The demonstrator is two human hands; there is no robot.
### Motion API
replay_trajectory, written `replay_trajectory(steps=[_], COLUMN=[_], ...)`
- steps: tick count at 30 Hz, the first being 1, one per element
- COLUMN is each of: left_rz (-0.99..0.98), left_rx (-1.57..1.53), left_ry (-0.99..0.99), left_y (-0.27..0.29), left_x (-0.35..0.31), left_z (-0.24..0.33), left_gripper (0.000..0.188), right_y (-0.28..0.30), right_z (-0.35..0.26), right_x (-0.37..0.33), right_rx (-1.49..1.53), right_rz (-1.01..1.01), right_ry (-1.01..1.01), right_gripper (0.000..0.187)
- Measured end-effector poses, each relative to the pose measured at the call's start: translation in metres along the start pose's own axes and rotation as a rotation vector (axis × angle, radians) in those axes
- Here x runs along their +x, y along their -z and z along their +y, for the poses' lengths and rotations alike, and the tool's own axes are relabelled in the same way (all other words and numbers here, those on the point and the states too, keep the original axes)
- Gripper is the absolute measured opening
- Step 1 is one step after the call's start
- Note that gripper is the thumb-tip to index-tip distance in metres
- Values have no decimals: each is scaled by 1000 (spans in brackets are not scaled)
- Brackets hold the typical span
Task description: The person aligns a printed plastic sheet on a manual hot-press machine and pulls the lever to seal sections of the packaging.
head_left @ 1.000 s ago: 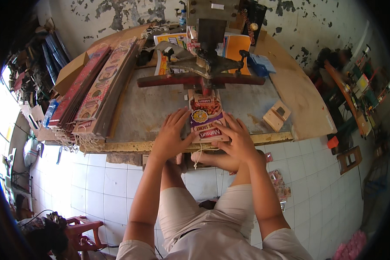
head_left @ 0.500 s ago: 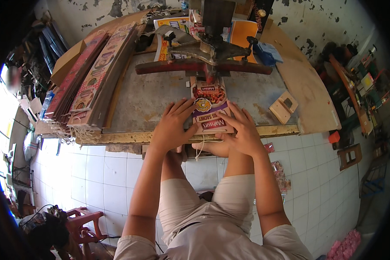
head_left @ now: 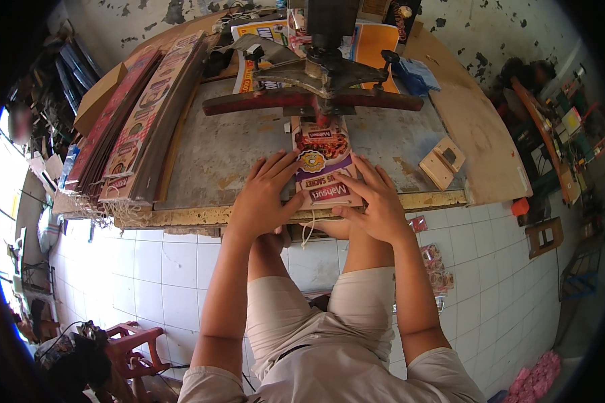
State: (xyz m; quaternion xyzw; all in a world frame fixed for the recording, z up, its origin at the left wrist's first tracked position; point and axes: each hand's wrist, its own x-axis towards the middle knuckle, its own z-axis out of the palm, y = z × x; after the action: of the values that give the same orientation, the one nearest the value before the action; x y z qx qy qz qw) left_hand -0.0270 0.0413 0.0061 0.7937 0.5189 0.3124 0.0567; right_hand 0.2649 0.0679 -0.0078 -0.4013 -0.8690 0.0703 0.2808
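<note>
A long printed cardboard strip (head_left: 322, 176) lies on the metal-topped table, pointing away from me. Its far end runs under the red crossbar of a press (head_left: 249, 102), which hides the rest. A white string (head_left: 307, 233) hangs from the strip's near end over the table edge. My left hand (head_left: 265, 191) lies palm down along the strip's left side, fingers stretched out and thumb at its near left edge. On the opposite side, my right hand (head_left: 378, 200) has its fingers spread, with the fingertips and thumb at the strip's right edge. Neither hand is wrapped round anything.
Stacks of similar printed strips (head_left: 151, 107) with strings lie on the left of the table. A wooden block with a cutout (head_left: 441, 164) sits on the right. Behind the press are printed sheets (head_left: 376, 50) and a blue plastic packet (head_left: 417, 77). A red stool (head_left: 133, 346) stands at lower left.
The view has shifted slightly. Both hands stay beside the strip in nearly the same pose, and the strip and press look unchanged.
</note>
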Motion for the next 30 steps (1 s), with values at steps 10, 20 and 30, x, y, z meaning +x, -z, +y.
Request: replay_trajectory(steps=[10, 20, 30], left_rz=[-2, -27, -41], left_rx=[6, 13, 28], left_ry=[0, 2, 2], left_y=[1, 1, 2], left_x=[0, 1, 1], left_z=[2, 0, 1], left_gripper=[60, 63, 64], right_y=[2, 3, 3], right_z=[-4, -5, -4], right_x=[0, 0, 0], right_rx=[-6, -12, 2], right_rz=[-11, 0, 8], right_ry=[-20, -18, -19], right_gripper=[71, 72, 70])
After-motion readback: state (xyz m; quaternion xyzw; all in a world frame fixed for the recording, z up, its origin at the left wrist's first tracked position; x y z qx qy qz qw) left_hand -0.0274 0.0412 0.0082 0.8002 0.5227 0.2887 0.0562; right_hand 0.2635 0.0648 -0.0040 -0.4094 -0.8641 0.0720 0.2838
